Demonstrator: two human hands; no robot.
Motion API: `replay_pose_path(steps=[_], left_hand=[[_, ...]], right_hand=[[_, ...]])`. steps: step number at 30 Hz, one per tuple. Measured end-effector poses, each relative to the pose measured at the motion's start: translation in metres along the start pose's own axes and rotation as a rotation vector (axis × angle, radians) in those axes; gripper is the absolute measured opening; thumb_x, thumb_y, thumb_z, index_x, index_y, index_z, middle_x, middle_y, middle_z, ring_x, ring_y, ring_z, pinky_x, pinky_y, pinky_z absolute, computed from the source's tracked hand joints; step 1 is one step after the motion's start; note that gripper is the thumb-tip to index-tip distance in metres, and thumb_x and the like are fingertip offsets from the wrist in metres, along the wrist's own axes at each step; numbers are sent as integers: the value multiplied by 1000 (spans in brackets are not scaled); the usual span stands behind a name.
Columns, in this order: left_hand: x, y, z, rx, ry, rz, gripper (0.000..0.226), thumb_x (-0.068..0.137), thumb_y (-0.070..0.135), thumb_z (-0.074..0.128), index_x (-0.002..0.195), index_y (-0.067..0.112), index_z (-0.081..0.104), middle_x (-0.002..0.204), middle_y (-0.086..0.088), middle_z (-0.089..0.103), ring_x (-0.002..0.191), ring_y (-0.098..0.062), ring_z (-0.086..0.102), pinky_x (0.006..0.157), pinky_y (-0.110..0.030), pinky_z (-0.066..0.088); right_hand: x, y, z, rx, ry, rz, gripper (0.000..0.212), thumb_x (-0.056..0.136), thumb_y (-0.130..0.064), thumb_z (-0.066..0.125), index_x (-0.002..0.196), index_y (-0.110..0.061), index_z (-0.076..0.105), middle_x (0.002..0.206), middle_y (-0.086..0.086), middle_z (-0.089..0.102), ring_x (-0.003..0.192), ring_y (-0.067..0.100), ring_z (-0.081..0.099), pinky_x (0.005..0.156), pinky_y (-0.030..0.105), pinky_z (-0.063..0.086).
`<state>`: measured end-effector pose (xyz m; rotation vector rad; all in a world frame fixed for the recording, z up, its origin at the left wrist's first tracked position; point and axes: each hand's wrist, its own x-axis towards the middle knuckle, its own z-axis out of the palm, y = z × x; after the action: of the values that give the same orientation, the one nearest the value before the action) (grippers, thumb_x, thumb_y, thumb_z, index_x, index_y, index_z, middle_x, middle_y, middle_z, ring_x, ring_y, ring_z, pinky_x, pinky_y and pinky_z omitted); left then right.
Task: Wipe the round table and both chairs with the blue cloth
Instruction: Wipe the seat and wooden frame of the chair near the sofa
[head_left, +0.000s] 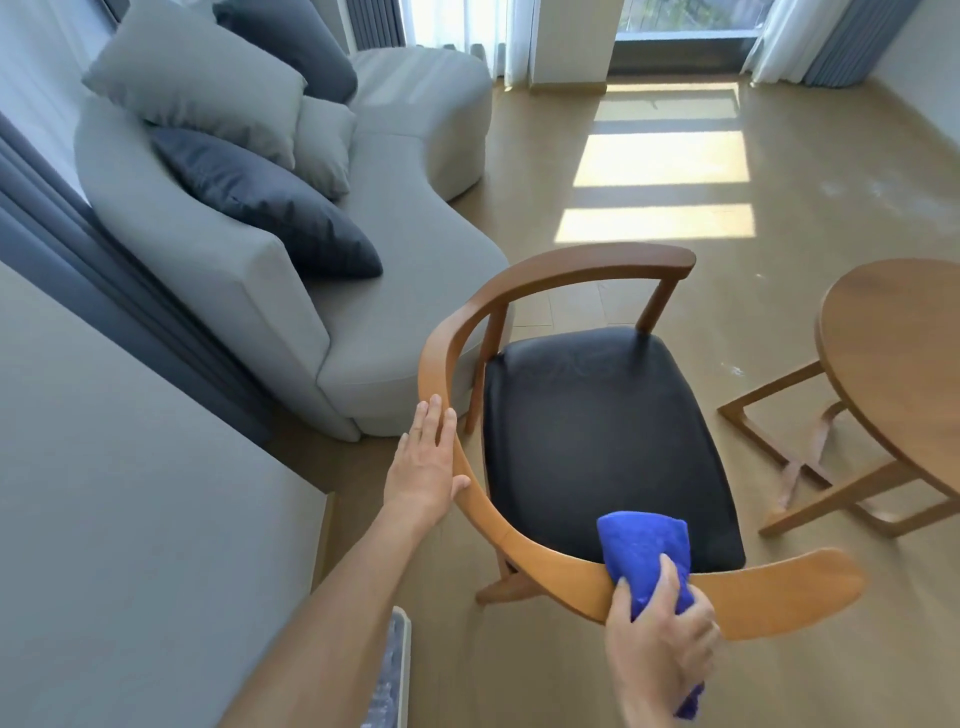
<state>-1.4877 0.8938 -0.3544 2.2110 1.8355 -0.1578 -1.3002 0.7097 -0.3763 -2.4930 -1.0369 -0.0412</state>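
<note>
A wooden chair (582, 265) with a curved back rail and a black padded seat (597, 415) stands in the middle of the view. My left hand (426, 462) rests flat against the outer side of the rail, fingers straight, thumb hooked over the inner edge. My right hand (660, 644) grips the bunched blue cloth (644, 545) and holds it on the near part of the rail. The round wooden table (904, 343) is at the right edge, partly cut off. Only one chair is in view.
A grey curved sofa (363, 332) with grey and dark cushions sits left of the chair. A grey surface (130, 493) fills the lower left. Wooden floor with sunlit patches (660, 218) stretches toward the window. The table's crossed legs (810, 467) stand right of the chair.
</note>
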Motion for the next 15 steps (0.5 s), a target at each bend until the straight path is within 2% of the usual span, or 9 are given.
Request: replay_pose_path(steps=[2,5,6,8,11,13,15], left_hand=[[0,-2,3,-5,7,-4,94,86,49,59,152,19,0,160,-3,-11,147,-25,-8,116,-40,17],[2,-4,7,2,8,16,93,88,46,60,152,18,-1,160,-2,-13,147,-23,-10,116,-37,17],[3,-5,8,-17,1,25,93,88,45,60,152,18,-2,160,-2,-15,147,-22,-12,117,-37,17],[5,-10,10,-86,-1,42,89,90,39,61,152,19,0,159,2,-16,147,-18,-13,117,-35,19],[5,-20,8,-229,23,77,74,94,23,56,152,22,10,160,8,-8,147,-11,-8,114,-33,25],[1,-23,6,-360,83,87,65,95,16,50,151,23,18,160,9,5,147,-10,3,112,-31,27],[-6,-24,5,-483,183,55,62,93,8,50,148,24,26,158,9,17,144,-12,18,105,-25,33]], right_hand=[[-13,-27,16,19,-196,63,59,66,-14,85,119,-3,61,107,32,54,89,52,53,72,58,46],[-27,-73,25,33,-356,-39,63,57,-15,88,114,-1,66,106,31,58,87,48,57,68,54,48],[-31,-83,29,37,-331,-82,66,54,-16,88,114,-2,67,105,30,59,85,47,59,67,53,49],[-36,-106,35,55,-401,-161,71,50,-14,87,116,-2,67,106,29,61,85,44,62,67,52,52],[-34,-122,44,130,-425,-316,76,49,-9,88,121,-3,64,109,25,62,88,38,65,67,47,55],[-22,-119,49,229,-423,-435,78,52,-5,88,126,-5,62,114,20,62,92,33,65,70,41,57],[-6,-120,52,307,-443,-573,76,56,-3,87,127,-7,61,119,18,62,98,32,66,75,41,58]])
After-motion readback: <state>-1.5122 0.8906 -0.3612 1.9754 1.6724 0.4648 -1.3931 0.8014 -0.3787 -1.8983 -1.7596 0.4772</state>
